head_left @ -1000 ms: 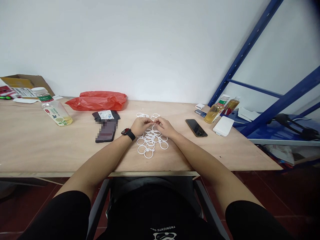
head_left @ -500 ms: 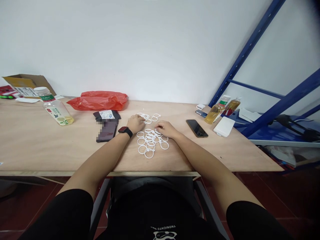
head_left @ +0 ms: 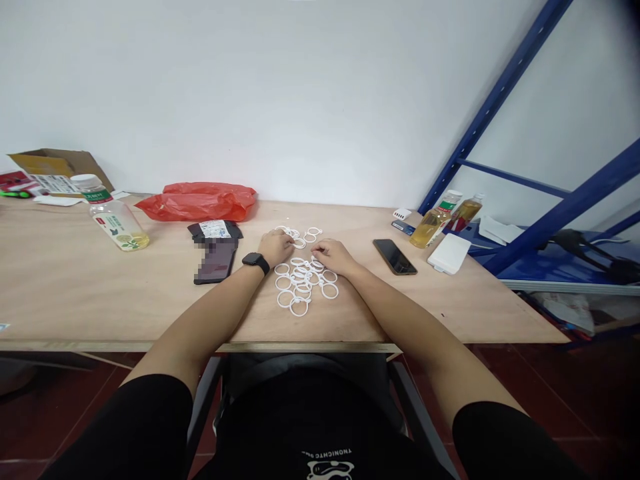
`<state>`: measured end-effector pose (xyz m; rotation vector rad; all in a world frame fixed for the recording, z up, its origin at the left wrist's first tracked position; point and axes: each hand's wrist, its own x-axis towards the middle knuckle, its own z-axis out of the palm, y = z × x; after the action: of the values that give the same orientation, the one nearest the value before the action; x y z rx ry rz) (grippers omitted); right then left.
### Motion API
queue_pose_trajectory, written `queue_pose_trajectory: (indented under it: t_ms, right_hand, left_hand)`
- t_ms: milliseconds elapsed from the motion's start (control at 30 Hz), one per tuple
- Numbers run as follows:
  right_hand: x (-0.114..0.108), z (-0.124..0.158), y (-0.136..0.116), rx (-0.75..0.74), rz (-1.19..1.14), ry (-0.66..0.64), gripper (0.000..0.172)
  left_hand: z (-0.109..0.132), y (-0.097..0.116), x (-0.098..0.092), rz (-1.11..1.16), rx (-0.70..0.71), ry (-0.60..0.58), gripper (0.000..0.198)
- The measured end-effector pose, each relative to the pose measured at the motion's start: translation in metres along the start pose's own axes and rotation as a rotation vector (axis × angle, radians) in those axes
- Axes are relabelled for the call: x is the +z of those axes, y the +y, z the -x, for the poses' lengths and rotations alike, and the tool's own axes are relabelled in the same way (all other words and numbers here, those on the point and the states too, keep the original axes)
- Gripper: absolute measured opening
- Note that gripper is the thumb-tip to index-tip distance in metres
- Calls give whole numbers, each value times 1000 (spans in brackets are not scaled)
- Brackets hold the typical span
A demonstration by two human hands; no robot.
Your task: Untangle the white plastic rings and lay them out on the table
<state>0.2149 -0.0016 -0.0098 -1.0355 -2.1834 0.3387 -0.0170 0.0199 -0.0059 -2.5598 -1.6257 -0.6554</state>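
Several thin white plastic rings [head_left: 299, 307], each with a small clasp-like lump, lie in a loose overlapping pile on the wooden table [head_left: 150, 300]. My left hand [head_left: 277, 248], with a black watch on its wrist, is closed at the pile's far left, fingertips pinched at the edge of a white ring [head_left: 299, 245]. Opposite it, my right hand [head_left: 333, 256] has curled fingers closed at a white ring [head_left: 317, 265] on the pile's far side; part of that ring is hidden. A smaller group of white rings [head_left: 313, 231] lies beyond both hands.
Left of my hands are a dark packet [head_left: 215, 263], a red plastic bag [head_left: 200, 202] and a drink bottle [head_left: 117, 223]. On the right lie a phone [head_left: 395, 257] and a white case [head_left: 449, 253], near another bottle [head_left: 433, 223] and a blue metal frame [head_left: 490, 100].
My left hand has shifted slightly right and towards me, and the ring at its fingertips has moved a little with it. My right hand has hardly moved.
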Motion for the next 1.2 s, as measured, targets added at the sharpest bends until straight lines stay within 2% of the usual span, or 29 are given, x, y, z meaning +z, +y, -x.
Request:
queue_pose_trajectory:
  t_ms: [233, 733, 1000, 1100, 1200]
  right_hand:
    - [-1, 0, -2, 16, 5, 0, 13]
    - [-3, 1, -6, 22, 6, -18, 14]
    - [-1, 0, -4, 29, 37, -1, 23]
    - [1, -1, -5, -16, 91, -40, 32]
    - [4, -3, -5, -43, 147, -95, 30]
  left_hand:
    - [0, -2, 1, 40, 51, 41, 24]
    - [3, 2, 0, 83, -19, -5, 15]
    - [1, 5, -1, 150, 54, 55, 16]
    - [1, 7, -2, 182, 78, 72, 17]
    - [1, 10, -3, 207, 90, 59, 16]
